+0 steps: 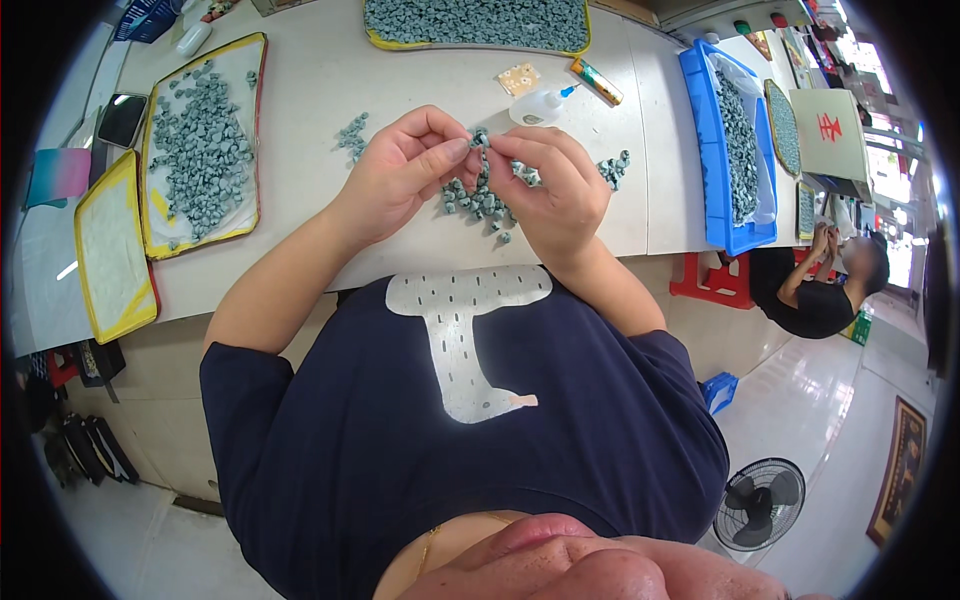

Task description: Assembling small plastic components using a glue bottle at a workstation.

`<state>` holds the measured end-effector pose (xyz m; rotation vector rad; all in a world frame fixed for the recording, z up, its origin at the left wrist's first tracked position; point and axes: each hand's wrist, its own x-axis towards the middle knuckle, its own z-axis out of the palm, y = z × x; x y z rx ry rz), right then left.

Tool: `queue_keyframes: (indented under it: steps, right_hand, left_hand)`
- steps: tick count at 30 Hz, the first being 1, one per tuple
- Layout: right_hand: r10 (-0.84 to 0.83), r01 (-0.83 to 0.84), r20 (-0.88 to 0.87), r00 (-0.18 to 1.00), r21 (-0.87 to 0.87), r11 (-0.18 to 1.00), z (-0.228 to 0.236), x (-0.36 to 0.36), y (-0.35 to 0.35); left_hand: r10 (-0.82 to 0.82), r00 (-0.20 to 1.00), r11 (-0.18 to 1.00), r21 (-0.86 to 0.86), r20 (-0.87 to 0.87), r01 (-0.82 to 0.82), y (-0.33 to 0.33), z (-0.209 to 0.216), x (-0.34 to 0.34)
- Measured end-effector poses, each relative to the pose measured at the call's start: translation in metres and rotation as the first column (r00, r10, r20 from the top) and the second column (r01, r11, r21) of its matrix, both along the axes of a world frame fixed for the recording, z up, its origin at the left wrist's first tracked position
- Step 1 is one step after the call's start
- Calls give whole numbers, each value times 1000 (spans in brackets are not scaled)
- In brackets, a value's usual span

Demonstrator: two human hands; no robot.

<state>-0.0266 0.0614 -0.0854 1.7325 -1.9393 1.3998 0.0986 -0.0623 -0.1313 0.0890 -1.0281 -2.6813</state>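
My left hand and my right hand meet above the white table, fingertips pinched together. Between them is a small grey-green piece, rounded and dark-spotted; its exact kind is too small to make out. Beneath the hands lies a loose pile of similar pieces, partly hidden by my fingers. More of them spread out past my right hand, and a smaller cluster rests left of my left hand. Beyond my right hand are a white squeeze bottle with a blue tip, an orange-and-green cylinder and a yellowish square.
A yellow-edged tray of pieces stands left, beside another tray and a phone. Another full tray is at the back. At right stands a blue bin. A co-worker sits farther right; a fan is below.
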Motion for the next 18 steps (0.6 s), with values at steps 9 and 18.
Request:
queue_keyframes:
  steps: [9,18]
  right_hand:
    - [93,-96,-134,987,-13,995,-4,-1,-4]
    - [207,-214,-196,959,-18,977,-6,-10,-6]
  left_hand:
    - [75,994,984,-169,77,-62,-1,3,6]
    - [126,988,934,-347,84,-90,-3,2,7]
